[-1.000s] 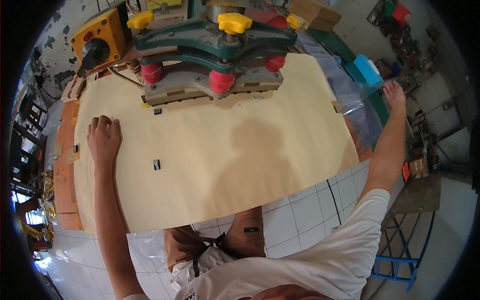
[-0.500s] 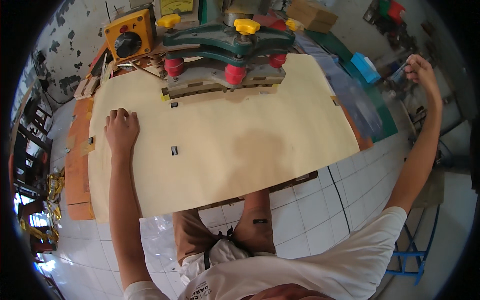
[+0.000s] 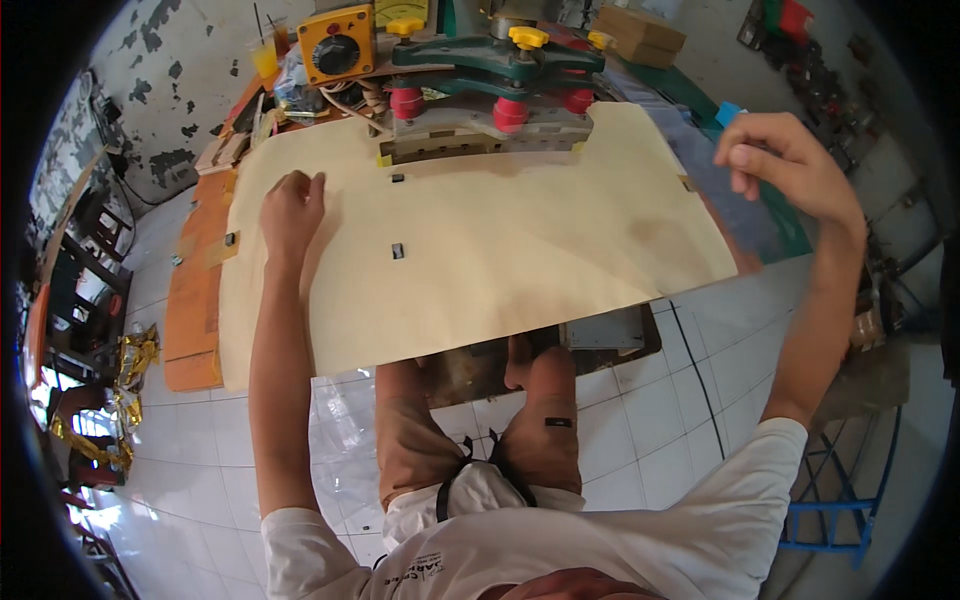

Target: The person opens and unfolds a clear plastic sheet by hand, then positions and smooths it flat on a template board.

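Observation:
A large cream sheet point(image 3: 520, 240) lies over an orange-brown board point(image 3: 195, 290) in front of me. My left hand point(image 3: 292, 215) rests on the sheet's left part, fingers curled into a loose fist with the thumb side showing. Raised past the sheet's right edge is my right hand point(image 3: 790, 165), its fingers bent together; whatever they may hold is hidden. A bright blue object point(image 3: 728, 113) shows partly behind that hand. One small dark piece point(image 3: 397, 251) sits on the sheet, with another dark piece point(image 3: 397, 178) above it.
At the far edge, a green press head point(image 3: 490, 62) with yellow knobs and red bumpers stands over the sheet. An orange control box point(image 3: 338, 46) is left of it, a cardboard box point(image 3: 638, 36) right. A drink cup point(image 3: 263, 57) stands back left. A blue metal frame point(image 3: 830, 525) is lower right.
My right hand has come nearer, inward and down from the far right, with its fingers bent. My left hand stays on the sheet's left part. The whole view has shifted slightly.

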`<state>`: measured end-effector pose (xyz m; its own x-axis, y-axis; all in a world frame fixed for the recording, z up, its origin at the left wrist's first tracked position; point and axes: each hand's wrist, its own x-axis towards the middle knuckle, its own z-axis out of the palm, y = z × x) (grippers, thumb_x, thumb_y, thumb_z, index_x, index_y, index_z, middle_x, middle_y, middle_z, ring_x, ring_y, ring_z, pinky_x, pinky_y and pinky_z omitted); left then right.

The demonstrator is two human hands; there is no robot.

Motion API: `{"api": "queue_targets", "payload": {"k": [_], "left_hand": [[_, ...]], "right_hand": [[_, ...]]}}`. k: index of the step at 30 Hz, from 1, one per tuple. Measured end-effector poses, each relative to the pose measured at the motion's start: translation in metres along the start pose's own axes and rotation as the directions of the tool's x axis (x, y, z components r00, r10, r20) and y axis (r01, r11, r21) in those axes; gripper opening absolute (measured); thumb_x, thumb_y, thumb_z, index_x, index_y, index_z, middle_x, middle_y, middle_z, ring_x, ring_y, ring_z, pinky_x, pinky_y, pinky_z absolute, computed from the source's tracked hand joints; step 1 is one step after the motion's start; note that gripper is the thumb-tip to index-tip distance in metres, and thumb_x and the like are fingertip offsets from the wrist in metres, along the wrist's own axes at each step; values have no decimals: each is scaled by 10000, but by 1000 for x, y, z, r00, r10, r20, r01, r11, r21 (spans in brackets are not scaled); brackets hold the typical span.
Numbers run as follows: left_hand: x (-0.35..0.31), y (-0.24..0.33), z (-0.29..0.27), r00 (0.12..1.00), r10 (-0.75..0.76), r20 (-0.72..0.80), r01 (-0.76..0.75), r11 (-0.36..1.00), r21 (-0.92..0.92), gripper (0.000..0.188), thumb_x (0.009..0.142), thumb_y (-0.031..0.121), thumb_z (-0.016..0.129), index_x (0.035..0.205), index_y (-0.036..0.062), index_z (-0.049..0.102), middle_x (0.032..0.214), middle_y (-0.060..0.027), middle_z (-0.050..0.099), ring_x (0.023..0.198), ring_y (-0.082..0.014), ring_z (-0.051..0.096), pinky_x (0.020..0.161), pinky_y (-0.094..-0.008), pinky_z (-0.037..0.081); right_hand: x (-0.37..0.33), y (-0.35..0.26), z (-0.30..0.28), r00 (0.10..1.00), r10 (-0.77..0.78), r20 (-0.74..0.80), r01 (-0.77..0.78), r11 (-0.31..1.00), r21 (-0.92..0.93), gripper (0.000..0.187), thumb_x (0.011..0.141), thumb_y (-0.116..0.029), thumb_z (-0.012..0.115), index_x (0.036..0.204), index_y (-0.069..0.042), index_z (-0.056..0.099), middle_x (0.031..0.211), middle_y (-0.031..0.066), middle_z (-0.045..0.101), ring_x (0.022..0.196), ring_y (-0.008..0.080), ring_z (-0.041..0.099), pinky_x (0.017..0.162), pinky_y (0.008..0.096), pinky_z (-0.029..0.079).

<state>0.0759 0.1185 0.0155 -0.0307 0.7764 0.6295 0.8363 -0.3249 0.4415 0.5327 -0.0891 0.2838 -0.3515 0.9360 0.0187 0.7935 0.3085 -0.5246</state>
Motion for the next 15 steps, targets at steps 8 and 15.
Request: {"api": "queue_targets", "payload": {"k": [8, 15], "left_hand": [[-8, 70, -29, 683, 478, 552, 295, 510, -808, 883, 795, 755, 591, 1189, -36, 597, 1128, -175, 635, 1005, -268, 658, 925, -370, 497], [-5, 128, -54, 372, 777, 508, 380, 372, -847, 1337, 566, 904, 626, 1483, -19, 314, 1444, -183, 452, 1314, -288, 476, 1118, -431, 355]], "right_hand": [[53, 14, 51, 961, -268, 70, 222, 895, 386, 207, 970, -198, 585, 952, -6, 659, 696, 8, 597, 635, 67, 579, 540, 212, 469], [47, -18, 42, 821, -571, 17, 456, 672, 583, 235, 973, -223, 595, 939, 1, 654, 641, 35, 602, 495, 83, 565, 465, 224, 464]]}}
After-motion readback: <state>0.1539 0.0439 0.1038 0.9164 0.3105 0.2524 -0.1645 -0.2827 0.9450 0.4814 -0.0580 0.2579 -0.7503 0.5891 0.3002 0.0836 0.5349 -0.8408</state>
